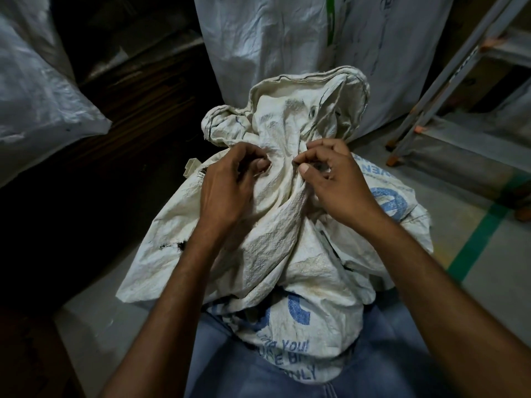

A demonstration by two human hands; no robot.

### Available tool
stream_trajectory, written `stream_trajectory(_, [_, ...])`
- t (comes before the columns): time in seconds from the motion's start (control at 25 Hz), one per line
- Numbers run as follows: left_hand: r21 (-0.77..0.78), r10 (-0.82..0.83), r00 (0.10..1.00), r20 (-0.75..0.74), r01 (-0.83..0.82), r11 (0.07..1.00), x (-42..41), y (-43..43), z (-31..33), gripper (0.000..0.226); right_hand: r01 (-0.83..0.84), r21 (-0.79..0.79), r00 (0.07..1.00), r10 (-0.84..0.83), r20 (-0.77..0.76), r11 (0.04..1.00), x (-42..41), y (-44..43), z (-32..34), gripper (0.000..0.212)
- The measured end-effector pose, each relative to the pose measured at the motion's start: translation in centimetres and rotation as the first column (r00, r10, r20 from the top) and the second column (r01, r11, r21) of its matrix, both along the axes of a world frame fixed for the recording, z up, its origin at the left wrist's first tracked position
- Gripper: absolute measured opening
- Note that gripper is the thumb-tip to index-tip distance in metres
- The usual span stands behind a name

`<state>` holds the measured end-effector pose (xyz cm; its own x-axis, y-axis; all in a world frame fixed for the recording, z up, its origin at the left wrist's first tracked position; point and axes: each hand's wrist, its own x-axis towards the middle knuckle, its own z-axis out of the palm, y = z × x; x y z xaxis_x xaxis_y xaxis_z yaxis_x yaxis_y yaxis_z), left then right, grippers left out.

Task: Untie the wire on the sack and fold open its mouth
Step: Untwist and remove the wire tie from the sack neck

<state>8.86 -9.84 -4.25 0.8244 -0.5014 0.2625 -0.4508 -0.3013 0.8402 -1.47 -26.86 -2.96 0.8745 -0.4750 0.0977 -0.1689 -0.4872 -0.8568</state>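
Jeans (218,357) touch one sack (287,254); left hand (230,182), right hand (333,179) pinch its neck.

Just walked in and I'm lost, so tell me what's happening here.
A person has a white printed sack propped against their legs. Both hands work at its gathered neck. The right hand pinches a fold there, and the left hand curls its fingers beside it, though its grip is unclear. No wire is visible from this view. The mouth above the neck is bunched and flopped over, not yet folded open.
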Motion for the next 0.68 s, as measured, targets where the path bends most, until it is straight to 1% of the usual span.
stream_trajectory(0.12, [-0.089, 0.006, 1.000, -0.019, -0.008, 0.996, -0.6, 0.4, 1.6, 0.010, -0.007, -0.013, 1.000, 0.007, -0.014, 1.000, -0.4, 0.5, 0.5, 0.021])
stream_trajectory(0.24, [-0.147, 0.010, 1.000, 0.011, -0.008, 0.989, -0.7, 0.7, 3.8, 0.010, -0.014, -0.068, 1.000, 0.013, -0.016, 0.998, -0.6, 1.2, 1.0, 0.017])
stream_trajectory(0.32, [-0.178, 0.008, 1.000, 0.010, -0.006, 0.984, -1.1, 1.1, 5.1, 0.010, -0.013, -0.090, 1.000, 0.014, 0.009, 0.996, -0.8, 1.8, 1.8, 0.018])
stream_trajectory(0.44, [-0.220, 0.030, 0.999, 0.013, -0.026, 0.975, -2.0, 2.1, 6.9, 0.013, -0.038, -0.090, 0.998, 0.043, 0.049, 0.995, -1.2, 3.0, 3.4, 0.031])
stream_trajectory(0.56, [-0.262, 0.057, 0.995, 0.080, -0.034, 0.965, -2.7, 3.3, 9.8, 0.011, -0.083, -0.113, 0.994, 0.091, 0.065, 0.990, -1.0, 4.6, 4.9, 0.040])
stream_trajectory(0.68, [-0.252, 0.069, 0.979, 0.194, -0.018, 0.967, -3.6, 4.8, 12.4, 0.013, -0.082, -0.139, 0.992, 0.095, 0.088, 0.987, -1.3, 6.4, 6.5, 0.042])
